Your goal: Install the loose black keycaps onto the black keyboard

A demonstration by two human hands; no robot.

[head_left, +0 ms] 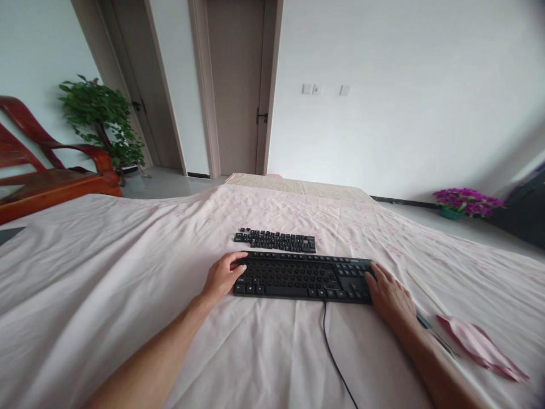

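A black keyboard (pixel 293 278) lies on the pink-white cloth, with many of its letter keycaps off and the bare sockets showing. At its left end, my left hand (pixel 223 275) grips the edge, thumb and fingers pinched at the upper left corner. Around the opposite end, my right hand (pixel 389 289) holds the right edge, its fingers over the upper right corner. Loose black keycaps (pixel 281 241) lie in rows just behind the keyboard. From the keyboard's front edge, a black cable (pixel 330 343) runs toward me.
Right of my right forearm lie a screwdriver-like tool (pixel 434 332), partly hidden, and a folded pink cloth (pixel 481 346). The wrinkled cloth (pixel 170 244) covers the surface. Beyond it are a wooden chair (pixel 55 165), a leafy plant (pixel 100 113) and purple flowers (pixel 468 200).
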